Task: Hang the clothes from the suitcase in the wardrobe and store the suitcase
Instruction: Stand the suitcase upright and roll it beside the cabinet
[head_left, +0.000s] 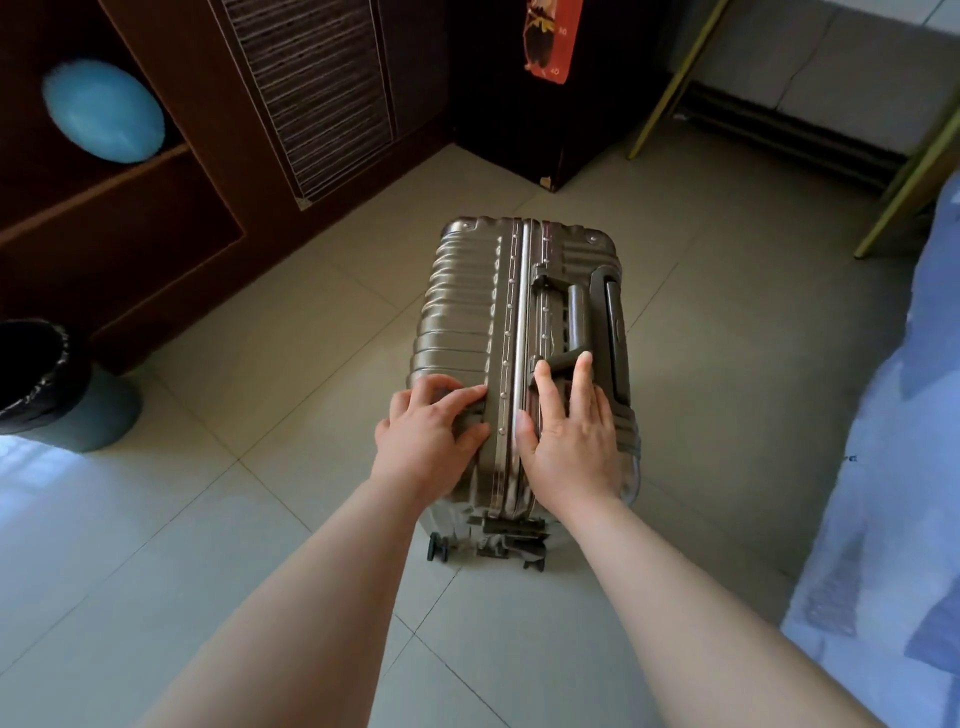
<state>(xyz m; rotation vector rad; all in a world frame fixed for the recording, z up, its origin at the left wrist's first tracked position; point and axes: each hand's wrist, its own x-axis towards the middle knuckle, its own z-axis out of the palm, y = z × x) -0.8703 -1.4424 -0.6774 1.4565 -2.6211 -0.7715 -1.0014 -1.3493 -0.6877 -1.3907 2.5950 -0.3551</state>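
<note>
My left hand (431, 436) clutched the suitcase (467, 312), fingers curled over its ribbed shell and thumb near the metal seam. Just right of it, across that seam, my right hand (571, 436) lay flat with fingers spread and straight, two fingertips touching the near end of the handle (579, 317). The suitcase was closed and lay on its side on the floor (260, 519), stretching away from my fingers, with its wheels (438, 548) under my wrists. Well left of my left hand stood a bin (47, 384). The wardrobe (182, 234) rose beyond it and beyond the suitcase's far end. The bed (893, 467) lay right of my right hand.
</note>
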